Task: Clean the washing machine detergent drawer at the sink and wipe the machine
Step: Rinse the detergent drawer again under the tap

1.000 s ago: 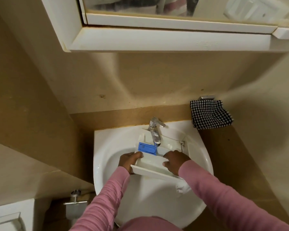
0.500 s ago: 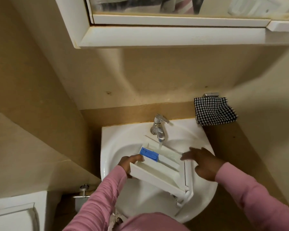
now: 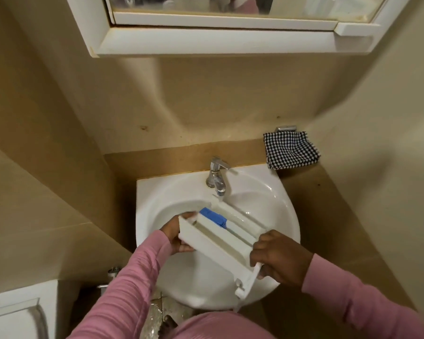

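A white detergent drawer [image 3: 218, 243] with a blue insert [image 3: 213, 217] is tilted over the white sink [image 3: 274, 204]. Its far end sits under the chrome tap [image 3: 217, 177], from which water runs. My left hand [image 3: 175, 234] grips the drawer's left end. My right hand [image 3: 278, 256] grips the right end near the front panel, which hangs over the sink's front rim.
A black-and-white checked cloth [image 3: 290, 150] hangs on a wall hook right of the tap. A white mirror cabinet [image 3: 220, 40] juts out overhead. Beige walls close in on both sides. A white fixture [image 3: 17, 311] stands at the lower left.
My right hand left the drawer, reached to the right, then came back and took hold of its right end. The drawer swung so its front panel points down-right. The camera moved closer.
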